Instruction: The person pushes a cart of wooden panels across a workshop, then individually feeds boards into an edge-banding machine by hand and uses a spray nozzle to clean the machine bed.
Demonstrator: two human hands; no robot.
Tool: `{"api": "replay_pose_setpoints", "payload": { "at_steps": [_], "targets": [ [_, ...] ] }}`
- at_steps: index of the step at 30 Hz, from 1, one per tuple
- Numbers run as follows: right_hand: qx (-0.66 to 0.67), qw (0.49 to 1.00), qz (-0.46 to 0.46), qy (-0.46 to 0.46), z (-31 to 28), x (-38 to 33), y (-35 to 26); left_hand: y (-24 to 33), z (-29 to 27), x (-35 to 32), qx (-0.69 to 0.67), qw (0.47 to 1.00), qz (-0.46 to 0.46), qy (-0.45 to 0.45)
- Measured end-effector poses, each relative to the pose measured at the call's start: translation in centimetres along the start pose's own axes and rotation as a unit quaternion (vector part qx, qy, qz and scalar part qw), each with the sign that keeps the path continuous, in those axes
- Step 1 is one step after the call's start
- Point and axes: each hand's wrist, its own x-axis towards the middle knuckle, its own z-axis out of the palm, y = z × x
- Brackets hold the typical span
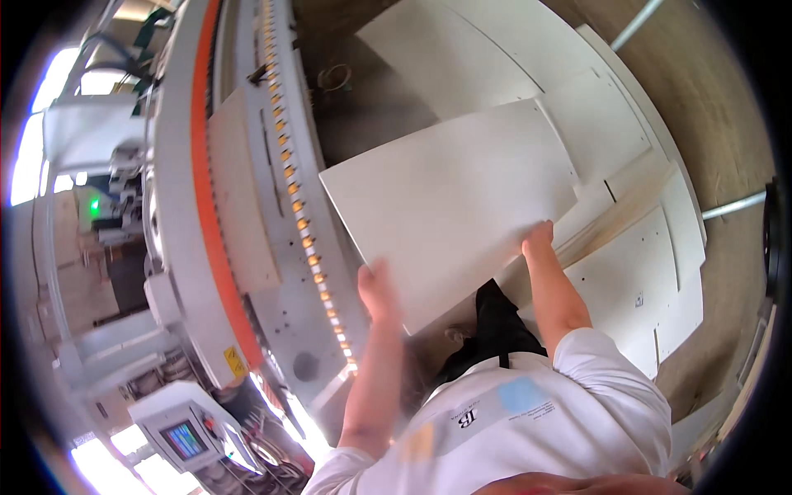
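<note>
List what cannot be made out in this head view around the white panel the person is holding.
- Head view: the fingers of the left hand and right hand go under the white panel, which hides them.
- The floor and machine bed below are covered by that panel.
- The stacked white boards are partly covered by the panel and right forearm.
- The small screen on the control box is too small and warped to read.

You hold a plain white board in the middle of the frame. At the right, more white boards lie stacked. The machine on the left is grey with an orange stripe and a row of yellow dots. Your shirt at the bottom is white.
</note>
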Motion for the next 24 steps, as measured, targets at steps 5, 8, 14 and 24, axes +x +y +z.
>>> {"api": "replay_pose_setpoints", "payload": {
  "at_steps": [5,8,14,24],
  "targets": [
    [-0.042,0.980,0.019,-0.194,0.1,-17.9,3.2,1.4,-11.2,-6.3,-0.116,0.990,0.068,0.033],
    [0.024,0.943,0.045,-0.328,0.4,-25.5,4.1,1.1,-17.9,-10.1,-0.190,0.955,0.214,0.079],
    [0.038,0.866,0.052,-0.496,0.5,-35.1,10.6,-9.7,-31.2,-13.2,-0.165,0.895,0.301,0.286],
    [-0.011,0.567,0.281,-0.774,-9.7,-44.1,24.8,-20.5,-45.5,-27.3,-0.674,0.721,0.150,0.060]
  ]
}}
